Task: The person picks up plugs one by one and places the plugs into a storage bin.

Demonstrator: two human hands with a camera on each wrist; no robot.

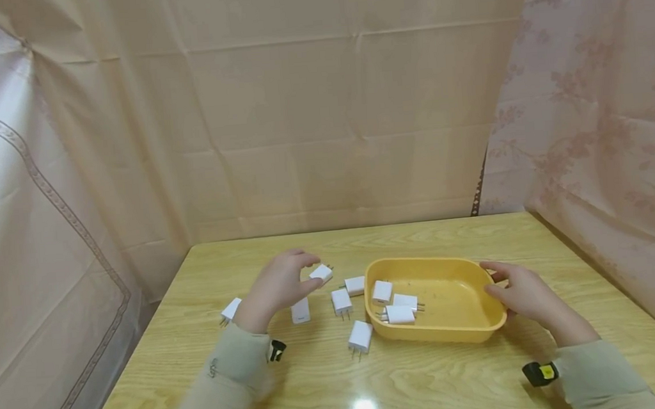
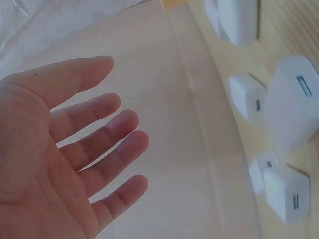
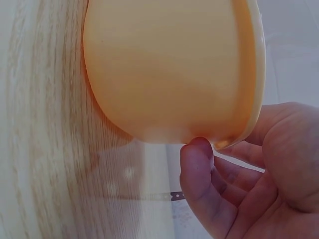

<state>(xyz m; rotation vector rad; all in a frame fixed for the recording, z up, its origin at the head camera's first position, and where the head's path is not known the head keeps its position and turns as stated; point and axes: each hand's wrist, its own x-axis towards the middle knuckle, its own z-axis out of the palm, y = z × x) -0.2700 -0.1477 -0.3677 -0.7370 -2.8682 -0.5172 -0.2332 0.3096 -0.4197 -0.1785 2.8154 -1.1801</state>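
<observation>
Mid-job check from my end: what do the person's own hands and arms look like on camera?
The left hand and right hand are bare, without gloves. The left sleeve and right sleeve are long and pale grey-green; the left carries a small dark marking. A small black device sits at each wrist, the right one showing a yellow patch.

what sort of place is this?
Likely a makeshift tabletop work booth: a wood-grain table backed and flanked by creased cloth, with white plug adapters and a yellow tray on it.
</observation>
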